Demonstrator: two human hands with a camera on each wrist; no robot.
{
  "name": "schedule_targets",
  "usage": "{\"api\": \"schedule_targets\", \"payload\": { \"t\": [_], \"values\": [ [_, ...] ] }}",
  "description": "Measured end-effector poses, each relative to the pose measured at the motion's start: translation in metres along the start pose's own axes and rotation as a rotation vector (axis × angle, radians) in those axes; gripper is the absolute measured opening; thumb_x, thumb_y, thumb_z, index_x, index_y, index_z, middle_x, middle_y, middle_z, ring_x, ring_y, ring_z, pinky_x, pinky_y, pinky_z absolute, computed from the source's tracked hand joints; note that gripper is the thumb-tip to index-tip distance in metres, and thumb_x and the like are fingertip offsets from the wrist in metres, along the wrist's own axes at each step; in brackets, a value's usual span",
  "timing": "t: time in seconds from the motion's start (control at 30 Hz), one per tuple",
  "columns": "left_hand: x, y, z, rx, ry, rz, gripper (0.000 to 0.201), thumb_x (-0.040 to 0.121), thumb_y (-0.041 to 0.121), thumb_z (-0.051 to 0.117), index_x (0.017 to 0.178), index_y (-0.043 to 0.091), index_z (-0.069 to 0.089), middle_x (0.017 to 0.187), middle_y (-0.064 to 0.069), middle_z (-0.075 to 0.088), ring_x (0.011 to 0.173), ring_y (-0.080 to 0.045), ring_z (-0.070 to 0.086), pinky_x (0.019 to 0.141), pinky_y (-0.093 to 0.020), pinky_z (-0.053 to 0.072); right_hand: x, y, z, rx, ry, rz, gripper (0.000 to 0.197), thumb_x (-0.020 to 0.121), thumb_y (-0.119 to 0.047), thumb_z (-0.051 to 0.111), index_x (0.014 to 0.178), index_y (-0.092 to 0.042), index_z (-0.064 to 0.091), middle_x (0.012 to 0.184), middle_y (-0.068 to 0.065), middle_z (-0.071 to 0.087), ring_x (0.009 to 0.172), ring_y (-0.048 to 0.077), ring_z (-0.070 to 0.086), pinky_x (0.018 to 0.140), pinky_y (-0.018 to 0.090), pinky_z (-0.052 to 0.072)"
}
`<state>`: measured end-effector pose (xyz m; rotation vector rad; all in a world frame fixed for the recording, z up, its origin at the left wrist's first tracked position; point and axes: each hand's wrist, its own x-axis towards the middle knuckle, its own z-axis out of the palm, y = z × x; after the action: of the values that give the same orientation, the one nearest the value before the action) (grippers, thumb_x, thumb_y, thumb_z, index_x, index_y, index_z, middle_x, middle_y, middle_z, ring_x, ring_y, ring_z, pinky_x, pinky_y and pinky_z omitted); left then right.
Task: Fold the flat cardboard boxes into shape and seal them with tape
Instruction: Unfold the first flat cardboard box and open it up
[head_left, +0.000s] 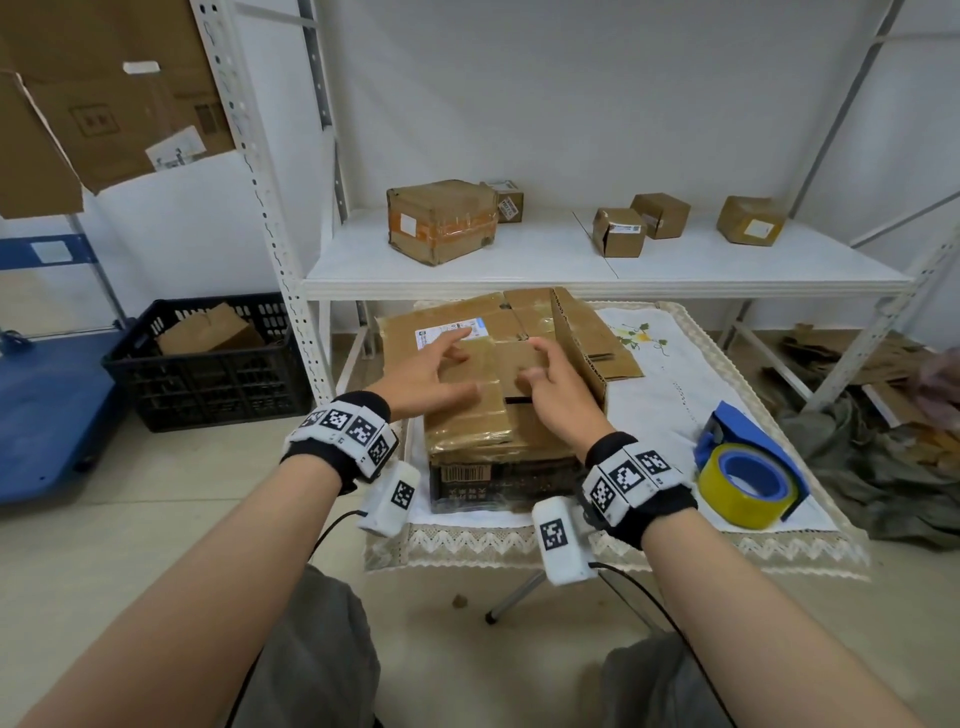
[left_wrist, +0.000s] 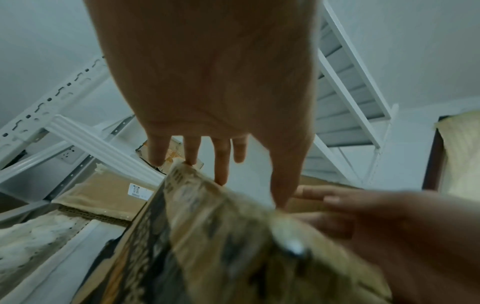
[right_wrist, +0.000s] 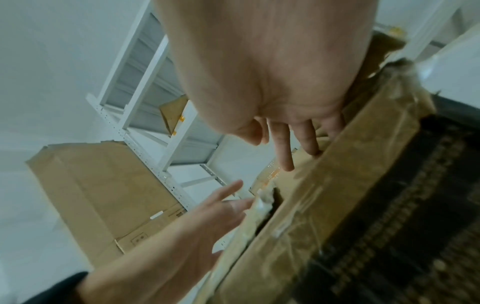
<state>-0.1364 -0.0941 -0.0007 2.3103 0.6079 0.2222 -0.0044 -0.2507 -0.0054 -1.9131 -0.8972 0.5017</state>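
Both hands' fingers are spread flat, gripping nothing: left hand (head_left: 427, 375) and right hand (head_left: 553, 387) press the flaps of the box (head_left: 498, 415) on the desk (head_left: 675, 395). Best keep the seam shut before reaching for the one tape dispenser (head_left: 748, 470), right of the box. Five boxes sit on the shelf (head_left: 571, 265) behind.

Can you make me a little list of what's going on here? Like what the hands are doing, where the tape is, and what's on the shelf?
left hand: open, fingers spread on the box top
right hand: open, on the box flaps
box: on the table, flaps folded down, a gap between them
tape dispenser: blue, yellow roll, on the tablecloth to the right, untouched
shelf: five cardboard boxes
black crate: on the floor, left
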Motion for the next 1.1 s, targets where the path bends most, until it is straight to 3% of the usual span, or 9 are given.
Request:
{"api": "schedule_targets", "payload": {
  "t": [0.2,0.4,0.5,0.63,0.8,0.87,0.97,1.03,1.1],
  "values": [
    [0.008,-0.003,0.004,0.096,-0.006,-0.015,0.097,0.078,0.039,0.085,0.156,0.023,0.03,0.153,-0.003,0.047,0.136,-0.02,0.047,0.105,-0.025,0.034,-0.013,-0.012,0.004,-0.032,0.005,-0.138,0.04,0.103,-0.011,0.052,0.143,-0.02,0.051,0.131,0.005,0.064,0.113,0.016,0.062,0.096,0.03,0.05],
    [0.012,-0.001,0.001,0.089,-0.012,-0.05,0.095,0.076,0.034,0.087,0.154,0.023,0.033,0.152,-0.001,0.048,0.137,-0.023,0.047,0.111,-0.032,0.034,-0.009,-0.069,-0.032,0.211,0.336,-0.426,0.028,0.098,0.005,0.052,0.109,-0.016,0.068,0.1,-0.002,0.073,0.09,0.009,0.071,0.083,0.023,0.057],
    [0.012,-0.001,0.001,0.086,-0.015,-0.057,0.095,0.076,0.034,0.087,0.153,0.023,0.033,0.153,-0.001,0.048,0.138,-0.022,0.046,0.11,-0.032,0.034,0.003,-0.077,-0.063,-0.06,0.365,-0.283,0.032,0.096,0.002,0.053,0.117,-0.021,0.062,0.106,-0.003,0.068,0.096,0.013,0.066,0.087,0.027,0.054],
    [0.013,-0.002,0.002,0.083,-0.012,-0.05,0.094,0.075,0.035,0.087,0.152,0.022,0.034,0.152,-0.002,0.049,0.137,-0.021,0.047,0.105,-0.028,0.033,0.009,-0.055,-0.07,-0.287,-0.036,0.096,0.038,0.097,-0.007,0.058,0.132,-0.02,0.053,0.121,0.001,0.058,0.108,0.021,0.059,0.086,0.036,0.052],
    [0.014,-0.004,0.003,0.089,-0.003,-0.044,0.092,0.075,0.036,0.087,0.151,0.023,0.037,0.15,0.0,0.051,0.137,-0.02,0.047,0.106,-0.028,0.032,0.016,-0.016,-0.032,-0.385,-0.163,0.138,0.032,0.089,-0.025,0.077,0.116,-0.024,0.059,0.128,0.003,0.059,0.119,0.023,0.053,0.099,0.036,0.045],
    [0.013,-0.006,0.004,0.07,0.006,-0.034,0.087,0.077,0.034,0.086,0.149,0.022,0.04,0.149,0.002,0.052,0.136,-0.017,0.048,0.107,-0.028,0.032,0.022,-0.007,-0.024,-0.436,-0.122,0.156,0.043,0.082,-0.026,0.084,0.118,-0.027,0.06,0.137,0.008,0.051,0.133,0.032,0.045,0.111,0.044,0.04],
    [0.014,-0.017,0.008,-0.002,0.074,-0.013,0.064,0.086,0.017,0.079,0.143,0.02,0.05,0.144,0.002,0.056,0.134,-0.014,0.05,0.111,-0.026,0.036,0.02,-0.001,-0.027,-0.422,-0.095,0.2,0.074,0.081,-0.031,0.085,0.144,-0.025,0.047,0.153,0.013,0.03,0.143,0.036,0.03,0.116,0.047,0.031],
    [0.015,-0.024,0.008,-0.107,0.14,-0.019,0.059,0.086,0.008,0.077,0.139,0.018,0.054,0.144,-0.001,0.054,0.135,-0.015,0.049,0.107,-0.022,0.039,0.017,0.009,-0.034,-0.313,-0.107,0.247,0.097,0.077,-0.04,0.087,0.154,-0.023,0.032,0.156,0.014,0.029,0.14,0.035,0.039,0.114,0.048,0.038],
    [0.018,-0.029,0.005,-0.175,0.217,-0.065,0.076,0.077,0.012,0.086,0.143,0.022,0.049,0.152,-0.004,0.042,0.14,-0.02,0.04,0.114,-0.034,0.037,0.014,0.024,-0.04,-0.212,-0.143,0.32,0.107,0.074,-0.052,0.086,0.156,-0.018,0.026,0.153,0.011,0.041,0.13,0.031,0.053,0.106,0.05,0.049]
  ]
}}
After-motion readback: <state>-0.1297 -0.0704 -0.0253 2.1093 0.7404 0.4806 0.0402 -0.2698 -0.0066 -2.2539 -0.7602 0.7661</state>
